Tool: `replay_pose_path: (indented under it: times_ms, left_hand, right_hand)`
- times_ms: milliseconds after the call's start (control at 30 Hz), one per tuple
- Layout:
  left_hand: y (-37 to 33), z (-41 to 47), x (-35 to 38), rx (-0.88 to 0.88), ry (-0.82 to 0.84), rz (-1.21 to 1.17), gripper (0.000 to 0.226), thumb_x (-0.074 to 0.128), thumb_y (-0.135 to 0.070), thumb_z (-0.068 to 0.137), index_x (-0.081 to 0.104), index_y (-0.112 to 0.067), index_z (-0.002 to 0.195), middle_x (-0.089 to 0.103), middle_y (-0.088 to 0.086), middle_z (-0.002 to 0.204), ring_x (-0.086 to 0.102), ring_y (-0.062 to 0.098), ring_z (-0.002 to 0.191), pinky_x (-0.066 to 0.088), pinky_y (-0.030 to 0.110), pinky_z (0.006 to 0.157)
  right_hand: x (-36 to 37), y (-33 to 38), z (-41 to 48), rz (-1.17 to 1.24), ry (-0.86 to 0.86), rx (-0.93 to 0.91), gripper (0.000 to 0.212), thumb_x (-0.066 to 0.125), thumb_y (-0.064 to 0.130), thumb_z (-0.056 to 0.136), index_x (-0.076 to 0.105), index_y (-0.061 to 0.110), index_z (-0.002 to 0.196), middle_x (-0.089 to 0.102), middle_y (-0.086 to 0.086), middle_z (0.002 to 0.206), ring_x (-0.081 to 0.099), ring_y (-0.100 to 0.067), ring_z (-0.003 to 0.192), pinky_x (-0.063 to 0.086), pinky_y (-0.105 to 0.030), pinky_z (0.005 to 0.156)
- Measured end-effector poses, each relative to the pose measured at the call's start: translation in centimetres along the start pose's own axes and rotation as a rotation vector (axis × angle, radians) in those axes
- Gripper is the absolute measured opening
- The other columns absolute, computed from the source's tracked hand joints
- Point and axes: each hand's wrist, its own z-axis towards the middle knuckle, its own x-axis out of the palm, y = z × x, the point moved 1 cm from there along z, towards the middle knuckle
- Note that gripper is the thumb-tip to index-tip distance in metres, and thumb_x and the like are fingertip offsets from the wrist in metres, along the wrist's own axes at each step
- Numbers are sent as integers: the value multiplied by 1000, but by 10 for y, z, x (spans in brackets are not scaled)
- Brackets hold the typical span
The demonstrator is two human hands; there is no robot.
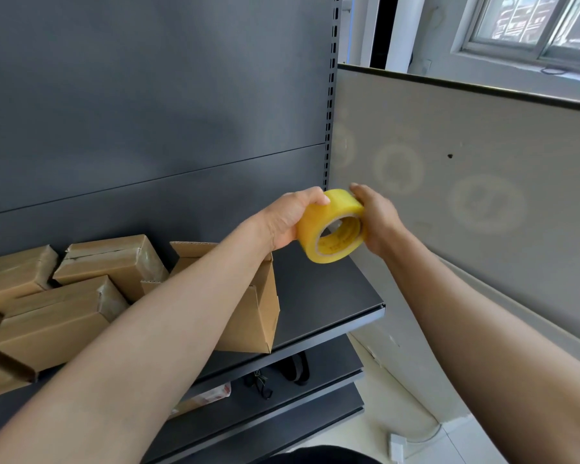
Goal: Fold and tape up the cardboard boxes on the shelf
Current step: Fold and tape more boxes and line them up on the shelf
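Head view: the yellow tape roll (339, 204) is held in the air between both hands, above the right end of the upper shelf (325, 296) and clear of it. The roll's open core faces the camera.

- The left hand (287, 219) grips the roll's left side, fingers curled over the top edge.
- The right hand (379, 222) clasps the right side, fingers wrapped round the outer face.

Containers on the upper shelf:

1. Open cardboard box (258, 316): stands directly below the left forearm, just left of the bare shelf end. Its top flaps stand up, unsealed. The forearm covers the opening, so its contents cannot be told.
2. Closed box (114, 262): lies behind and to the left of the open box, with clear tape wrapped over its end.
3. Closed box (57, 316): lies in front of item 2, also taped at its end.
4. Closed box (10, 276): lies at the far left, partly cut off by the frame edge.

On the lower shelf (315, 383) lie a black strap (295, 366), a black cable (262, 385) and a packet with red print (211, 395).

A dark back panel (148, 95) rises behind the shelf. A grey partition (449, 212) stands on the right, with a window (533, 25) above it.
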Motion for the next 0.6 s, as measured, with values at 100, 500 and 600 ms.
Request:
replay_pose_path:
  times_ms: [100, 500, 600]
  left_hand:
    - [0, 2, 2, -54, -18, 66, 13, 54, -28, 88, 56, -20, 97, 62, 4, 87, 60, 18, 76, 51, 30, 66]
    - [4, 0, 4, -89, -6, 83, 10, 49, -26, 90, 57, -19, 91, 62, 6, 88, 59, 22, 80, 50, 34, 72]
    - [5, -1, 2, -75, 32, 73, 9, 47, -23, 92, 55, -18, 90, 59, 6, 88, 57, 22, 82, 48, 35, 74]
  right_hand:
    - [4, -3, 1, -135, -78, -172, 26, 55, 19, 87, 46, 17, 63, 37, -3, 58, 37, -14, 52, 32, -25, 52]
    - [10, -2, 0, -387, -89, -289, 31, 59, 26, 85, 57, 18, 55, 45, 6, 50, 41, -13, 50, 34, -24, 52]
    - [9, -2, 0, -299, -139, -215, 25, 64, 23, 81, 63, 21, 56, 50, 3, 53, 45, -15, 52, 37, -25, 53]
